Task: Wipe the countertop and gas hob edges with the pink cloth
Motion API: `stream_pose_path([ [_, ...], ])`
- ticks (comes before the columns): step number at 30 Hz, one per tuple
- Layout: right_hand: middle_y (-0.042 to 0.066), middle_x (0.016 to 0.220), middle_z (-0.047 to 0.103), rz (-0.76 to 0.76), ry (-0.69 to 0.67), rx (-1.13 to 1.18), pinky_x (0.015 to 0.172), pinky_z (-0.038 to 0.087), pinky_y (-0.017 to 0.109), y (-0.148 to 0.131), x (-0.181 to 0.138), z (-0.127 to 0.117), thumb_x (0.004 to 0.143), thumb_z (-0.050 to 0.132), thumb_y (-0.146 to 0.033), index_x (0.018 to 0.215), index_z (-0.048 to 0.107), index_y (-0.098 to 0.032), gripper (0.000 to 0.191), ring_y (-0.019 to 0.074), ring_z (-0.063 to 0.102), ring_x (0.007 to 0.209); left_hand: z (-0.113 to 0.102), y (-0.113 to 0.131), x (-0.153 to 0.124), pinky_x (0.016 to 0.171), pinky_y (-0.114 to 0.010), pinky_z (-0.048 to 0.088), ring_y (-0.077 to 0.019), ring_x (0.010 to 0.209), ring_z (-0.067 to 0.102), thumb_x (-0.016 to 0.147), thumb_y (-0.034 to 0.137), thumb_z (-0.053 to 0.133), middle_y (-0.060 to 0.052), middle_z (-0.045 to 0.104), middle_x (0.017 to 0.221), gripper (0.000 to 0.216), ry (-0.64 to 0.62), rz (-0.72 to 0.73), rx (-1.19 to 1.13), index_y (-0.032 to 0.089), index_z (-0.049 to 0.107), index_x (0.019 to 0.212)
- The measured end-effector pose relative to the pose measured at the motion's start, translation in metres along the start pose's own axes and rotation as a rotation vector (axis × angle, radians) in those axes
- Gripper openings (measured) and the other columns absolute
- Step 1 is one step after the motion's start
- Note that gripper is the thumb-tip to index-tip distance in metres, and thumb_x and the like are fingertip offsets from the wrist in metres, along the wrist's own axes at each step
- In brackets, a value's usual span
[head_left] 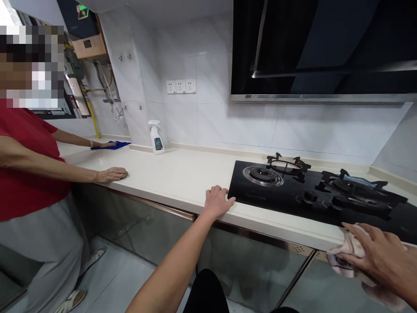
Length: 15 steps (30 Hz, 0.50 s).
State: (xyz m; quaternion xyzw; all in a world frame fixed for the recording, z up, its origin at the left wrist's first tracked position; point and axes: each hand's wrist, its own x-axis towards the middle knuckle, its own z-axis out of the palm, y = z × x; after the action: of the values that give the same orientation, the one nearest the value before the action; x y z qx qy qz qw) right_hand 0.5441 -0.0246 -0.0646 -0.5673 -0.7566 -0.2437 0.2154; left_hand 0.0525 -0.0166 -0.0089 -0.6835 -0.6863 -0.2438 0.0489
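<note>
My left hand (216,201) rests on the pale countertop (182,178), thumb spread beside the front left corner of the black gas stove (270,194). Nothing is in it. At the lower right, my right hand (381,252) is closed round a pinkish-white rag (352,248). The rag touches the counter's front edge below the stove, and part of it hangs down over that edge. One pan support (286,165) sits off its burner, behind the bare left burner (263,174).
A white spray bottle (157,138) stands near the wall. At the left, a person in a red top (29,161) leans on the counter, one hand on a blue cloth (112,145). A black range hood (319,52) overhangs the stove. Cabinet doors (156,228) run below.
</note>
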Motion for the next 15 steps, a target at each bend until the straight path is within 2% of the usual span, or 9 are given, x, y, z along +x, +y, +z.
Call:
stream_pose_path([
  [2, 0.02, 0.129, 0.06, -0.04, -0.017, -0.064, 0.073, 0.036, 0.056, -0.024, 0.005, -0.008, 0.075, 0.057, -0.061, 0.127, 0.067, -0.033, 0.06, 0.0437, 0.054, 0.102, 0.001, 0.002, 0.0, 0.105, -0.045, 0.037, -0.0306, 0.12, 0.053, 0.092, 0.056, 0.054, -0.011, 0.064, 0.12, 0.045, 0.011, -0.003, 0.015, 0.024, 0.069, 0.119],
  [5, 0.018, 0.132, 0.059, -0.131, -0.059, -0.102, 0.077, 0.038, 0.051, -0.088, 0.023, -0.02, 0.086, 0.058, -0.054, 0.128, 0.065, -0.031, 0.049, 0.0391, 0.053, 0.109, 0.002, 0.003, 0.0, 0.104, -0.046, 0.038, -0.0316, 0.12, 0.053, 0.092, 0.058, 0.052, -0.012, 0.063, 0.121, 0.048, 0.018, -0.01, 0.025, 0.022, 0.069, 0.119],
  [8, 0.014, 0.129, 0.058, -0.232, -0.094, -0.083, 0.08, 0.037, 0.048, -0.174, 0.05, -0.033, 0.087, 0.065, -0.055, 0.127, 0.063, -0.03, 0.047, 0.0363, 0.052, 0.107, 0.0, 0.003, 0.0, 0.105, -0.047, 0.038, -0.0319, 0.121, 0.053, 0.091, 0.06, 0.052, -0.013, 0.063, 0.122, 0.05, -0.011, -0.015, 0.005, 0.022, 0.069, 0.12],
  [11, 0.011, 0.112, 0.061, -0.27, -0.089, 0.007, 0.085, 0.036, 0.046, -0.257, 0.077, -0.046, 0.086, 0.07, -0.056, 0.115, 0.066, -0.025, 0.042, 0.0327, 0.051, 0.101, -0.003, 0.003, 0.001, 0.107, -0.047, 0.037, -0.0309, 0.123, 0.052, 0.092, 0.063, 0.05, -0.012, 0.063, 0.124, 0.051, -0.028, -0.046, -0.028, 0.024, 0.07, 0.118],
  [13, 0.011, 0.107, 0.061, -0.315, -0.091, 0.099, 0.085, 0.035, 0.045, -0.299, 0.092, -0.05, 0.085, 0.072, -0.057, 0.108, 0.066, -0.022, 0.043, 0.0315, 0.051, 0.1, -0.006, 0.003, 0.002, 0.108, -0.047, 0.036, -0.0296, 0.126, 0.052, 0.095, 0.063, 0.045, -0.011, 0.063, 0.125, 0.05, -0.027, -0.082, -0.053, 0.026, 0.071, 0.116],
  [15, 0.011, 0.109, 0.061, -0.338, -0.074, 0.149, 0.086, 0.034, 0.045, -0.323, 0.101, -0.05, 0.085, 0.073, -0.055, 0.11, 0.065, -0.02, 0.043, 0.0315, 0.05, 0.101, -0.007, 0.002, 0.003, 0.109, -0.046, 0.036, -0.0286, 0.127, 0.051, 0.098, 0.062, 0.04, -0.009, 0.064, 0.126, 0.049, -0.034, -0.118, -0.07, 0.029, 0.072, 0.114],
])
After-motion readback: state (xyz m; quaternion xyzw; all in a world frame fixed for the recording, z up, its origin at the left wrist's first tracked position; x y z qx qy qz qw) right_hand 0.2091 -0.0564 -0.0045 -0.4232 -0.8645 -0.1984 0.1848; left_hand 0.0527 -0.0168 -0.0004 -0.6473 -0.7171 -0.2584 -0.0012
